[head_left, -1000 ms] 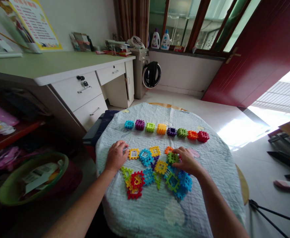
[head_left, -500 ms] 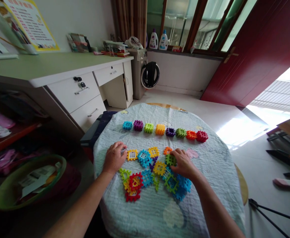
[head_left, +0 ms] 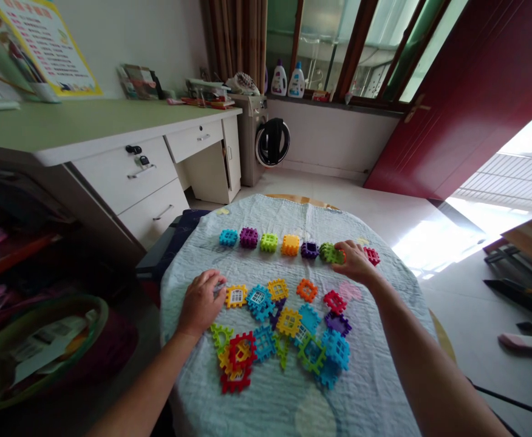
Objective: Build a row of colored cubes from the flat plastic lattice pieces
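Green stack point(head_left: 328, 252), long axis sideways

Poster point(head_left: 47, 51) and bottle labels point(head_left: 296, 84) seem unreadably blurred.

own body | my left hand point(head_left: 202, 304) is showing bare, fingers point(head_left: 212, 278) and thumb point(head_left: 220, 299) uncovered | my right hand point(head_left: 356, 261) is showing just as bare | my left forearm point(head_left: 152, 379) and right forearm point(head_left: 416, 346) are tapering toward slim, bare wrists point(head_left: 189, 334) | finer detail is looking too small to make out
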`<state>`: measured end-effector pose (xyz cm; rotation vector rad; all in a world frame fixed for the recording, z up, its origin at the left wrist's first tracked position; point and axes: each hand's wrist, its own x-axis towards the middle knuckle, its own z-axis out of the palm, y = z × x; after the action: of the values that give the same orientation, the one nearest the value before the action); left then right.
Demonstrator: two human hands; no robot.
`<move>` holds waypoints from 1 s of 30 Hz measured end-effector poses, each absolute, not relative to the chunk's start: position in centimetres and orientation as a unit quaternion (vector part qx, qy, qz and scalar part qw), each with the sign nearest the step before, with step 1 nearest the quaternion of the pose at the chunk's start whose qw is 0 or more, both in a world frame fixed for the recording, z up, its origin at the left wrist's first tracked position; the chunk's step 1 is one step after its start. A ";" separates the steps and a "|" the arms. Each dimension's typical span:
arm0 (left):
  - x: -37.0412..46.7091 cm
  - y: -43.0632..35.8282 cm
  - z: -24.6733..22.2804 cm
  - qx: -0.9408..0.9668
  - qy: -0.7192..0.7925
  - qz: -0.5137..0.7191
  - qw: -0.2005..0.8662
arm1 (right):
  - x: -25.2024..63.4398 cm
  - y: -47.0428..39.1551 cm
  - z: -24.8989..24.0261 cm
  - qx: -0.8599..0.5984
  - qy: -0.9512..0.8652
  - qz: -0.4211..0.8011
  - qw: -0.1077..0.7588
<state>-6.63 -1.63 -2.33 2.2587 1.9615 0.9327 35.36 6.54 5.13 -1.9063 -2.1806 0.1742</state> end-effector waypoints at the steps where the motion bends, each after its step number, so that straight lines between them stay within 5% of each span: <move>1: -6.6 -1.6 -2.3 0.720 0.626 0.299 0.004 | 35.9 7.6 5.2 -0.656 -0.744 0.061 0.111; 13: -6.7 -1.6 -2.5 0.717 0.630 0.298 0.016 | 36.6 11.8 4.8 -0.659 -0.748 0.076 0.011; 30: -6.6 -1.6 -2.3 0.719 0.627 0.300 0.016 | 35.6 12.7 3.4 -0.635 -0.771 0.043 -0.017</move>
<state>-6.62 -1.64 -2.25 2.2356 1.9487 0.9345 35.63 12.67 3.43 -2.0176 -2.4488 0.1379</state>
